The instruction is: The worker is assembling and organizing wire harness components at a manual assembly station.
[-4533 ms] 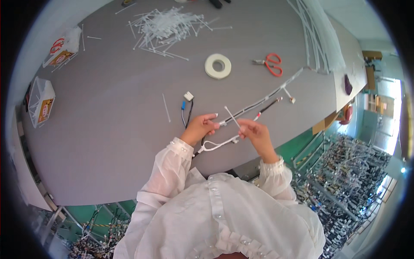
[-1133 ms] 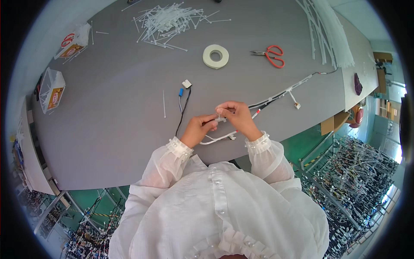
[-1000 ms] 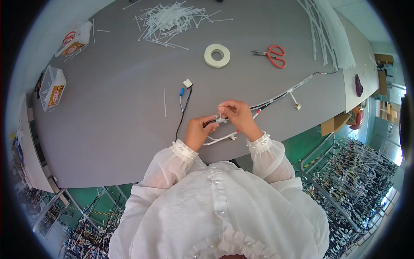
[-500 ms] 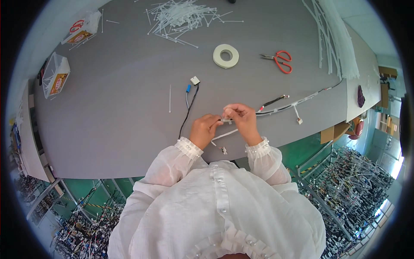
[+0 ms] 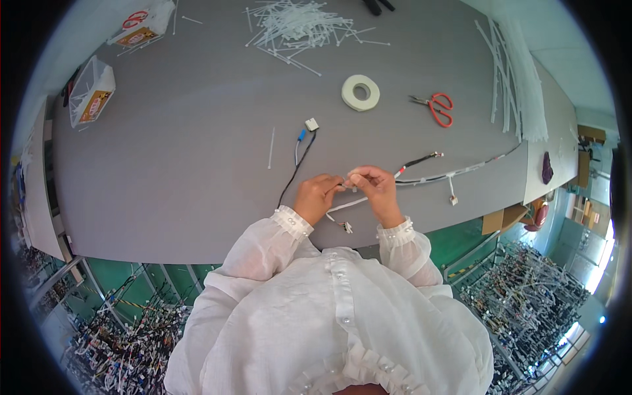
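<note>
A wire harness [image 5: 454,176] with black wires and white wrapping runs from my hands off to the right. My left hand [image 5: 318,199] is closed, its fingertips gripping the harness near where branches part. Close beside it, my right hand [image 5: 378,189] pinches at the same stretch; any small piece between its fingertips is too small to make out. From my left hand a black branch leads up to a white connector [image 5: 312,124] and a blue connector [image 5: 302,135]. A white-wrapped branch [image 5: 350,205] passes below my hands, near a small white connector [image 5: 347,227].
Beyond my hands lie a white tape roll [image 5: 361,92] and red-handled scissors [image 5: 440,109]. White cable ties [image 5: 299,26] are heaped at the back, longer ones [image 5: 523,79] at right. Two tie boxes [image 5: 93,92] stand left. One loose tie [image 5: 271,148] lies nearby.
The view has shifted, so the table items sit slightly farther right and lower. Both hands stay on the harness, and the right fingers have moved slightly in their pinch.
</note>
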Action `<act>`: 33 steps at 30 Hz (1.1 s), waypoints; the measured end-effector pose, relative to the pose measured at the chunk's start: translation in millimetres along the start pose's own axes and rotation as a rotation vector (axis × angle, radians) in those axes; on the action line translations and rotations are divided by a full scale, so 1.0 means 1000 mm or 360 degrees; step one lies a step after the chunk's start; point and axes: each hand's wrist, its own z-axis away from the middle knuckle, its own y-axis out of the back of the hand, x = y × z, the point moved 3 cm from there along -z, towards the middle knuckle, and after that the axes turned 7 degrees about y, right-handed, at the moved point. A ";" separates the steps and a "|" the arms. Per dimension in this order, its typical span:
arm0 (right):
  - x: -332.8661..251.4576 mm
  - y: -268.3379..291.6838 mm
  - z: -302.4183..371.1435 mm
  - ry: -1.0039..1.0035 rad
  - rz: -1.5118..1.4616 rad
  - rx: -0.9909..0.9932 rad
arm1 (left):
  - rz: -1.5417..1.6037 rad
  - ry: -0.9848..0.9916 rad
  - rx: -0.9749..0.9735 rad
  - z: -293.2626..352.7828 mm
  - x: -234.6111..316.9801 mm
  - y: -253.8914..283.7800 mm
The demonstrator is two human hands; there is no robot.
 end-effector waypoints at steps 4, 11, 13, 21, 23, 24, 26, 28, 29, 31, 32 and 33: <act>-0.010 0.004 -0.021 -0.0199 0.0579 -0.0283 | -0.0056 -0.0088 0.0042 0.003 -0.015 -0.003; -0.020 -0.140 -0.094 0.1493 0.1994 -0.0846 | -0.0174 0.0167 -0.0092 0.006 -0.039 -0.007; 0.011 -0.155 -0.108 0.1694 0.2335 -0.0983 | -0.0185 0.0037 0.0025 0.006 -0.045 -0.008; 0.052 -0.162 -0.110 0.1691 0.2632 -0.1109 | -0.0030 0.0355 0.0243 0.033 -0.022 0.072; 0.051 -0.156 -0.112 0.1558 0.2589 -0.1021 | -0.0268 0.0407 0.0557 0.024 -0.048 0.088; 0.048 -0.155 -0.111 0.1546 0.2504 -0.0943 | -0.0301 0.0294 0.0662 0.013 -0.055 0.089; 0.042 -0.152 -0.105 0.1580 0.2471 -0.0928 | -0.0356 0.0171 0.0778 0.000 -0.074 0.094; 0.045 -0.147 -0.100 0.1659 0.2469 -0.0857 | -0.0903 -0.0065 0.0591 -0.006 -0.081 0.094; 0.050 -0.142 -0.100 0.1647 0.2469 -0.0820 | -0.0914 -0.0089 0.0568 -0.010 -0.080 0.090; 0.054 -0.139 -0.101 0.1678 0.2456 -0.0693 | -0.0914 0.0131 0.0441 -0.014 -0.078 0.088; 0.056 -0.143 -0.100 0.1634 0.2410 -0.0702 | -0.1016 0.0102 0.0483 -0.014 -0.083 0.091; 0.052 -0.141 -0.101 0.1655 0.2383 -0.0700 | -0.1043 0.0108 0.0496 -0.016 -0.085 0.095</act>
